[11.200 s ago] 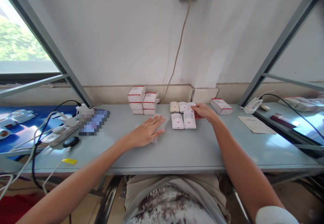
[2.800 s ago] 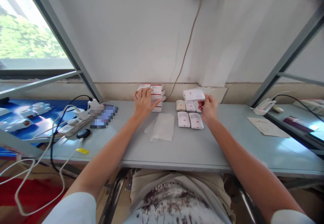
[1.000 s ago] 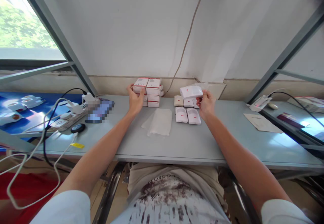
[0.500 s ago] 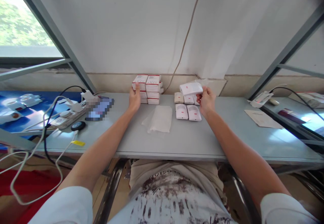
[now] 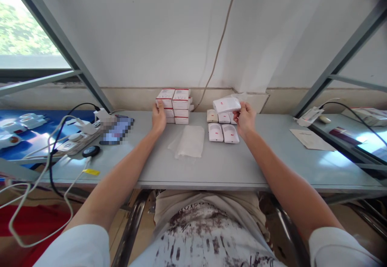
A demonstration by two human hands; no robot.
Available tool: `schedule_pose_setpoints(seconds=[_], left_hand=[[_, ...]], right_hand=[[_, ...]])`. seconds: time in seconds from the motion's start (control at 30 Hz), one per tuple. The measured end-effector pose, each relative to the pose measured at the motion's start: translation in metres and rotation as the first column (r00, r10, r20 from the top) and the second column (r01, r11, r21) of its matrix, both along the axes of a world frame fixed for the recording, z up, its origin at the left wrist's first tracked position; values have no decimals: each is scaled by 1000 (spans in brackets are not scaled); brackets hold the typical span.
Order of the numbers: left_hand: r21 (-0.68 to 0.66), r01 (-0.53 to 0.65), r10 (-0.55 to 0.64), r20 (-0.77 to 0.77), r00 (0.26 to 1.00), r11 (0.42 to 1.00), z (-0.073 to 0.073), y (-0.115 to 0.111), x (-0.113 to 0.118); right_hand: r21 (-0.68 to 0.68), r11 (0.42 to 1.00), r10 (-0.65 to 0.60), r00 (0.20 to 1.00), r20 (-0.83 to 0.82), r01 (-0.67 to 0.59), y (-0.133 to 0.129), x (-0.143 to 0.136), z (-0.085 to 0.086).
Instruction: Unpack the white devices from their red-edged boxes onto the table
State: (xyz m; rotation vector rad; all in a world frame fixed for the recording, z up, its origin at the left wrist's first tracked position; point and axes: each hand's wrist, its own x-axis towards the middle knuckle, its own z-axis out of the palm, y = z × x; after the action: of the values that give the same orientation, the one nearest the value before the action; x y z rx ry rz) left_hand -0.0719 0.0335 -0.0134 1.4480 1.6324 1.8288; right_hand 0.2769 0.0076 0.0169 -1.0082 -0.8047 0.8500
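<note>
Against the left side of a stack of white boxes with red edges [image 5: 181, 99] rests my left hand [image 5: 159, 117], its fingers on the front and side of the upper left box [image 5: 165, 94]. My right hand [image 5: 245, 118] pinches the right end of a white device in a clear plastic bag [image 5: 226, 105], tilted above the other devices. Under and in front of it, several white devices lie in rows on the desk, two of them nearest me [image 5: 215, 132]. Flat clear plastic bags [image 5: 191, 141] lie between the stack and the devices.
At the left are a phone [image 5: 117, 130], a power strip [image 5: 79, 140], a round black object [image 5: 91, 151] and loose cables. A paper sheet [image 5: 311, 139] and a white plug-like device [image 5: 308, 118] lie at the right. Metal frames rise on both sides of the desk [image 5: 205, 174].
The whole view has shifted slightly. Both hands keep the same places, the left at the box stack and the right on the bagged device.
</note>
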Motion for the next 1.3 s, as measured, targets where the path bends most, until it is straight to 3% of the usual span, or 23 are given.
schedule_pose_setpoints(seconds=[0.27,0.87,1.3], left_hand=[[130,47,-49,11,999,990,-8,6,-3],[122,-47,51,-36,998,991,-6,9,-7],[142,10,-14,25,1000,990,-7,3,2]], right_hand=[[19,1000,11,1000,3,-11,0,0,-3],[5,1000,11,1000,4,-11,-1,-2,-1],[9,1000,10,1000,1,-10,0,-2,-2]])
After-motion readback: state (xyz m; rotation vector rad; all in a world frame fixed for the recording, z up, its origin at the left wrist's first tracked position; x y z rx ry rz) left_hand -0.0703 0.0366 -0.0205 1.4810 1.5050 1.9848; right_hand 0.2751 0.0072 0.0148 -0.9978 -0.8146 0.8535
